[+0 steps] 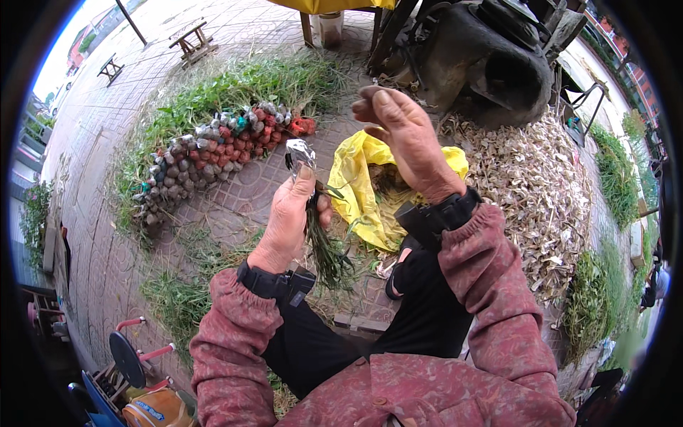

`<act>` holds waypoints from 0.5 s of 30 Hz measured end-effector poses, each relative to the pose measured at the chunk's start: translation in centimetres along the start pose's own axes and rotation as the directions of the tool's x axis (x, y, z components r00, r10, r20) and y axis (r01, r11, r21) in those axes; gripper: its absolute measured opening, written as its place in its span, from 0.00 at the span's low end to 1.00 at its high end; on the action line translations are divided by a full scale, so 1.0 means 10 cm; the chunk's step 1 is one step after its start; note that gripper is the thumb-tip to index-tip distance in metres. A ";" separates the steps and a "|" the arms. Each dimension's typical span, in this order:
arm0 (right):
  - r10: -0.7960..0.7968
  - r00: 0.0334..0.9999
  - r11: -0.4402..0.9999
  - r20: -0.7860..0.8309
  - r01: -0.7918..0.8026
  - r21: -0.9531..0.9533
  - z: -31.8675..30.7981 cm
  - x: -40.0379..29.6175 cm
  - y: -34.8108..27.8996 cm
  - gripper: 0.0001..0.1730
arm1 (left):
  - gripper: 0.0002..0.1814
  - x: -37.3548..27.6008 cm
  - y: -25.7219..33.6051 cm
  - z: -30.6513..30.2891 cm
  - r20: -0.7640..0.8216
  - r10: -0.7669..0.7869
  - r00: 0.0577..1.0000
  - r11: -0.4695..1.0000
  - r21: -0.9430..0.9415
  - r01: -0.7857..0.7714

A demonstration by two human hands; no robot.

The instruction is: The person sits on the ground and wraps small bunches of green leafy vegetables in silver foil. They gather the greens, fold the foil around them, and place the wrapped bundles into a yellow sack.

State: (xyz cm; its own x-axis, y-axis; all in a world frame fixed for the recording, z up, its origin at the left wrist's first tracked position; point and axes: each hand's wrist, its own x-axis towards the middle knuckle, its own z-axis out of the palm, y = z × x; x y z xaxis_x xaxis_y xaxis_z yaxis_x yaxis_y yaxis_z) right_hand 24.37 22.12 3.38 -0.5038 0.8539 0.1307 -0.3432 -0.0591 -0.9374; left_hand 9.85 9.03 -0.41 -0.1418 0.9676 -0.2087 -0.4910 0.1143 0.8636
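My left hand (293, 211) grips a bundle of thin green plant stems (326, 245). The stems hang down below the fist, and a silvery foil-like wrap (300, 151) covers the upper end. Raised to the right is my right hand (405, 125), its fingers loosely bent and nothing visible in them. Beneath it, a crumpled yellow plastic bag (349, 184) lies open on the paving, with brown material inside. Beyond my left hand, several small wrapped bundles (213, 155) are piled in rows, their ends grey, red and teal.
Cut greenery (213, 99) lies behind the bundles, with more loose grass (179, 291) at left. A heap of dry, pale plant scraps (528, 208) spreads at right, below a dark clay stove (453, 69). A round-seated stool (127, 358) lies at lower left.
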 end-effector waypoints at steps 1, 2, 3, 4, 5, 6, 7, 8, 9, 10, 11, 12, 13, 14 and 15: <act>0.089 0.992 0.994 -0.092 -0.082 0.079 -0.08 -0.02 0.04 0.17 | 0.22 -0.03 0.00 -0.13 -0.030 0.003 1.000 1.000 -0.022 -0.003; 0.140 0.982 0.988 -0.123 -0.130 0.088 -0.20 -0.04 0.08 0.16 | 0.22 -0.03 0.04 -0.16 -0.037 -0.007 0.999 1.000 -0.025 0.006; 0.190 0.971 0.979 -0.145 -0.176 0.104 -0.30 -0.05 0.13 0.14 | 0.22 -0.05 0.09 -0.19 -0.050 -0.010 0.999 1.000 -0.023 0.009; 0.202 0.966 0.979 -0.164 -0.199 0.038 -0.35 -0.05 0.17 0.13 | 0.21 -0.06 0.09 -0.26 -0.007 0.000 1.000 0.998 -0.068 0.000; 0.206 0.958 0.972 -0.200 -0.224 -0.068 -0.38 -0.06 0.19 0.14 | 0.20 -0.07 0.11 -0.28 -0.036 0.018 0.999 0.996 -0.092 -0.021; 0.209 0.960 0.967 -0.189 -0.231 -0.105 -0.39 -0.08 0.19 0.13 | 0.20 -0.08 0.12 -0.28 -0.063 0.032 0.997 0.992 -0.121 -0.039; 0.210 0.961 0.961 -0.179 -0.237 -0.142 -0.38 -0.11 0.18 0.13 | 0.20 -0.08 0.12 -0.28 -0.090 0.045 0.995 0.987 -0.150 -0.059; 0.204 0.971 0.962 -0.124 -0.222 -0.160 -0.35 -0.15 0.18 0.13 | 0.20 -0.08 0.11 -0.34 -0.067 0.064 0.996 0.985 -0.155 -0.074; 0.205 0.977 0.961 -0.061 -0.212 -0.175 -0.27 -0.19 0.20 0.13 | 0.20 -0.12 0.10 -0.36 -0.080 0.073 0.994 0.989 -0.121 -0.082; 0.192 0.981 0.962 0.034 -0.182 -0.205 -0.16 -0.24 0.20 0.13 | 0.20 -0.13 0.09 -0.36 -0.086 0.083 0.993 0.992 -0.089 -0.091; 0.165 0.982 0.962 0.093 -0.140 -0.233 -0.02 -0.31 0.23 0.13 | 0.21 -0.15 0.08 -0.36 -0.092 0.094 0.991 0.993 -0.056 -0.100; 0.157 0.968 0.962 0.196 -0.106 -0.251 0.11 -0.37 0.28 0.14 | 0.22 -0.20 0.08 -0.31 -0.091 0.099 0.991 0.995 0.019 -0.098; 0.146 0.946 0.962 0.290 -0.068 -0.264 0.21 -0.44 0.32 0.14 | 0.23 -0.22 0.07 -0.22 -0.120 0.117 0.986 0.991 0.080 -0.107; 0.154 0.921 0.967 0.358 -0.067 -0.246 0.32 -0.51 0.37 0.13 | 0.22 -0.20 0.01 -0.24 -0.126 0.143 0.982 0.985 0.109 -0.130; 0.162 0.895 0.970 0.415 -0.066 -0.236 0.39 -0.57 0.42 0.13 | 0.22 -0.14 -0.09 -0.26 -0.121 0.167 0.979 0.980 0.131 -0.151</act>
State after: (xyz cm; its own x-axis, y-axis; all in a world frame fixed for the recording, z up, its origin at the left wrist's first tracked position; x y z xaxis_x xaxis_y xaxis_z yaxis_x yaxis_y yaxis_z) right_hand 22.71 14.98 -0.08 -0.8355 0.5405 0.0994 -0.1129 0.0082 -0.9936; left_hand 8.21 6.98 -2.06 -0.3246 0.9387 -0.1156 -0.3468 -0.0044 0.9379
